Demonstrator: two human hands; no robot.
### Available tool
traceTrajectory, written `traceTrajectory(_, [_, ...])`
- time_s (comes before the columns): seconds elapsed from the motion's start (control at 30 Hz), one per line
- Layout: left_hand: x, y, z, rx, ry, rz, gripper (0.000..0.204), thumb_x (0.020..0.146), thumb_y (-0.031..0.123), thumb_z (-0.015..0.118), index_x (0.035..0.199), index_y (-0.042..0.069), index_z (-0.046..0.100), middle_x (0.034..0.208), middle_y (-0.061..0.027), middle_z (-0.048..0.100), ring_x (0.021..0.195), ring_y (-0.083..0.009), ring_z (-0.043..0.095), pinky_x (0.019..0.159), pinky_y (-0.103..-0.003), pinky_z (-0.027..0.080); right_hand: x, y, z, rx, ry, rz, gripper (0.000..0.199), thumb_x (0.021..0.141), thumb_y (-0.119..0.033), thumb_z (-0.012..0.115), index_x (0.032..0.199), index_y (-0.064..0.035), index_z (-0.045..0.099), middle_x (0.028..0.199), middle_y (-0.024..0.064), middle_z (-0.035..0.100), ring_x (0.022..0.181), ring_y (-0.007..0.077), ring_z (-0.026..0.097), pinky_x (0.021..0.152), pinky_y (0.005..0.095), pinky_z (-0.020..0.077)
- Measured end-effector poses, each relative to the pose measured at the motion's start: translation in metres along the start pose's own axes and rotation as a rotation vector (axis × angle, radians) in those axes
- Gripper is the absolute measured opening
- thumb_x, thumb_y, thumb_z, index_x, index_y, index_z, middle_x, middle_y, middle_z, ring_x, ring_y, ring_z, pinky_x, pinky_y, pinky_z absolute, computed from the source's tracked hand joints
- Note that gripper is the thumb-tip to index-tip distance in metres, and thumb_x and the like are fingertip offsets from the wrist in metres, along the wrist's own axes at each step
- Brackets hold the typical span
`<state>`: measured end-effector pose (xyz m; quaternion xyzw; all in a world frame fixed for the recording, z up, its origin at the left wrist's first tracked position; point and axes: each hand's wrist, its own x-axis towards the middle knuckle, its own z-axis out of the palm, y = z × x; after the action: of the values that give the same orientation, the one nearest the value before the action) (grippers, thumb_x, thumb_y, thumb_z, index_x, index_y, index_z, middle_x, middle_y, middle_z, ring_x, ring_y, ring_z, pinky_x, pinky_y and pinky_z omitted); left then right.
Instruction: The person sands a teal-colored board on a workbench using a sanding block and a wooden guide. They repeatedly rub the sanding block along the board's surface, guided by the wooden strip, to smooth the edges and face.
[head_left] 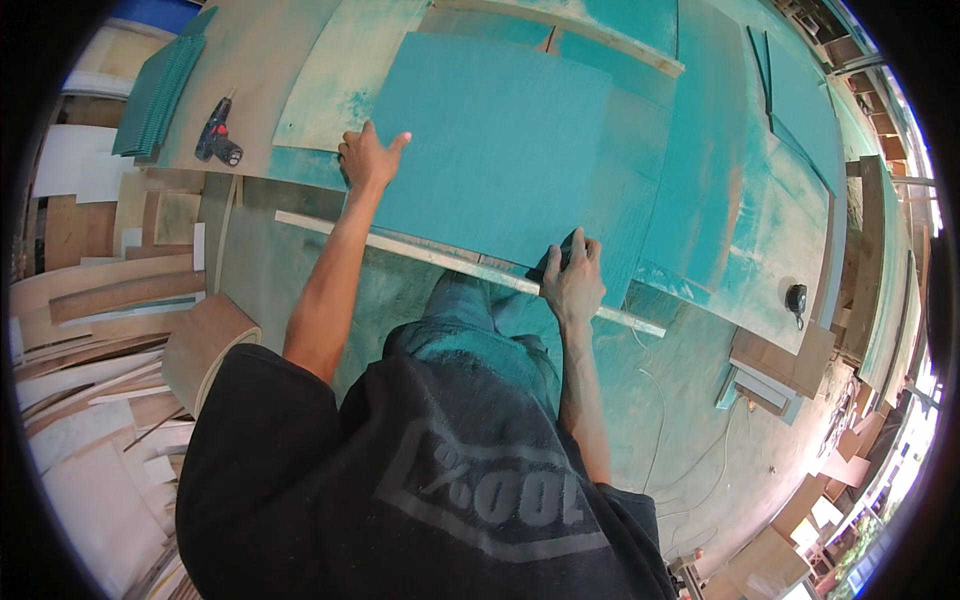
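Note:
A large teal-painted board [490,150] lies flat on a teal-stained worktable [700,200]. My left hand [368,158] presses against the board's left edge, fingers spread and thumb pointing right. My right hand [573,280] grips the board's near corner, fingers curled over its edge. A long pale wooden strip [440,258] runs along the table's near edge just below the board. My dark shirt and teal-dusted trousers fill the lower middle of the view.
A cordless drill [216,135] lies on the table at the left, beside a stack of green corrugated sheets [160,95]. Plywood offcuts [90,300] pile up at the left. A small black tool [796,300] sits at the table's right edge. Cables trail over the floor.

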<state>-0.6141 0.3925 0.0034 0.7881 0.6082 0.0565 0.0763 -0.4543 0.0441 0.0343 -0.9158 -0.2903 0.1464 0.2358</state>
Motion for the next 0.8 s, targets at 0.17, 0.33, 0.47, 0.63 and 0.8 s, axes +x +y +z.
traceTrajectory(0.17, [-0.002,0.0,-0.003,0.002,-0.041,-0.01,0.088,0.087,0.062,0.079,0.147,0.001,0.058,0.13,-0.0293,0.057,0.121,-0.0468,0.056,0.1,-0.057,0.049,-0.001,0.002,0.0,0.016,0.011,0.0,0.051,0.098,-0.027,0.066,0.141,-0.0009,0.057,0.127,0.0178,0.061,0.105,0.0388,0.07,0.077,0.0502,0.0595])
traceTrajectory(0.33, [-0.005,-0.005,-0.002,-0.006,-0.025,0.008,0.089,0.087,0.062,0.079,0.147,0.0,0.058,0.13,-0.0293,0.058,0.117,-0.0453,0.058,0.1,-0.055,0.05,-0.003,0.001,-0.004,0.009,0.026,-0.037,0.05,0.095,-0.026,0.07,0.136,0.0004,0.06,0.121,0.0169,0.063,0.101,0.0376,0.07,0.076,0.0488,0.0594])
traceTrajectory(0.47, [-0.002,-0.017,0.005,0.01,-0.005,0.073,0.09,0.087,0.062,0.079,0.147,-0.002,0.058,0.128,-0.0292,0.059,0.116,-0.0447,0.059,0.099,-0.054,0.051,-0.004,0.008,0.002,0.039,0.05,-0.082,0.05,0.091,-0.025,0.073,0.131,0.0014,0.063,0.115,0.0161,0.063,0.095,0.0357,0.071,0.073,0.0462,0.0596])
traceTrajectory(0.63, [-0.007,-0.012,-0.001,-0.013,-0.03,0.043,0.091,0.086,0.062,0.08,0.147,-0.002,0.057,0.126,-0.0285,0.06,0.115,-0.0443,0.059,0.099,-0.053,0.05,-0.003,0.008,0.001,0.028,0.059,-0.093,0.048,0.087,-0.025,0.075,0.126,0.0019,0.066,0.112,0.0159,0.064,0.091,0.0347,0.071,0.07,0.0451,0.0592])
traceTrajectory(0.8, [-0.009,-0.018,-0.003,-0.049,-0.003,0.058,0.092,0.084,0.062,0.082,0.146,-0.002,0.058,0.125,-0.027,0.061,0.115,-0.0434,0.059,0.101,-0.052,0.05,-0.004,0.011,0.001,0.052,0.079,-0.109,0.046,0.085,-0.026,0.075,0.121,0.0017,0.068,0.106,0.0155,0.064,0.088,0.0349,0.07,0.07,0.0459,0.058])
